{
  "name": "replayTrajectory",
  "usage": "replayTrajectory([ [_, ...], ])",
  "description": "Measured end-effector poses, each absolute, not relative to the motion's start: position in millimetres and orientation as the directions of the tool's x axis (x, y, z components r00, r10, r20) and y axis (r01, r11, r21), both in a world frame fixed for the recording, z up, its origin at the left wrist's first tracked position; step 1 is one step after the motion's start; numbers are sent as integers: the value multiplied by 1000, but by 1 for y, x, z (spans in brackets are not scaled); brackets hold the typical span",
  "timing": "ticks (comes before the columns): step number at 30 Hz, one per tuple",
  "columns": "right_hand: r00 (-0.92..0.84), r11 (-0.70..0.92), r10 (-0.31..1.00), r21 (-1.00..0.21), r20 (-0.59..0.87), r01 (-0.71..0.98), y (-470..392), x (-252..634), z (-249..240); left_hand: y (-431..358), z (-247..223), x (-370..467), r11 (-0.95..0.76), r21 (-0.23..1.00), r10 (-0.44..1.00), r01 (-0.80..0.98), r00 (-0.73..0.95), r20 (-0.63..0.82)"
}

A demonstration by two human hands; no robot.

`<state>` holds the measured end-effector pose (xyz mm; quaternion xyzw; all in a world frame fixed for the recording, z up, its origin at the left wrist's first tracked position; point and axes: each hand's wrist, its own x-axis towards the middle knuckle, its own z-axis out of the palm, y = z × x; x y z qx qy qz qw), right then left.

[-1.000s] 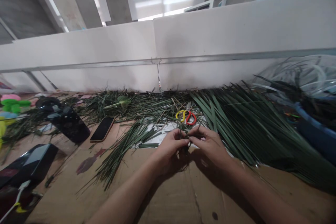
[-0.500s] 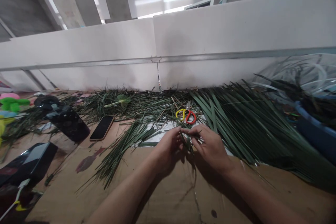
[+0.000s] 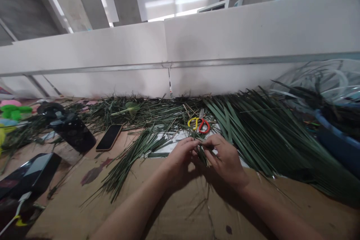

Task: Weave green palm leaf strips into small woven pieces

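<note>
My left hand and my right hand meet over the cardboard, fingertips almost touching. Both are closed on green leaf strips, whose ends hang down between them. How the strips are folded or joined is hidden by the fingers. Just beyond the hands lie scissors with one yellow and one red handle, blades pointing away. To the left a loose bundle of cut leaf strips rests partly on the cardboard. Long, wide green leaves spread out on the right.
Cardboard covers the near table. On the left are a phone, a dark bottle lying tilted and a black box with a white cable. A blue tub stands at right. A white partition runs behind the leaf scraps.
My fingertips have drawn closer together, the left hand shifting slightly right. The strips between them hang a little differently. Scissors and bundles have stayed in place.
</note>
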<state>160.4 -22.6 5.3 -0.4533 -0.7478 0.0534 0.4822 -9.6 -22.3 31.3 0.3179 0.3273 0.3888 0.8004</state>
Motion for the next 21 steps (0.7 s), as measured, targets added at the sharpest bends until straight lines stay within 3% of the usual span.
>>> replayTrajectory([
  [10, -3, 494, 826, -721, 563, 487, -16, 161, -1, -13, 20, -6, 419, 820, 873, -390, 423, -245],
  [14, 25, 468, 855, -789, 519, 398, -15, 159, -5, -8, 12, -5, 401, 865, 877, -302, 399, -267],
  [21, 64, 385, 903, -867, 424, 316, -14, 157, -4, -2, 9, -3, 182, 956, 962, -230, 243, -125],
])
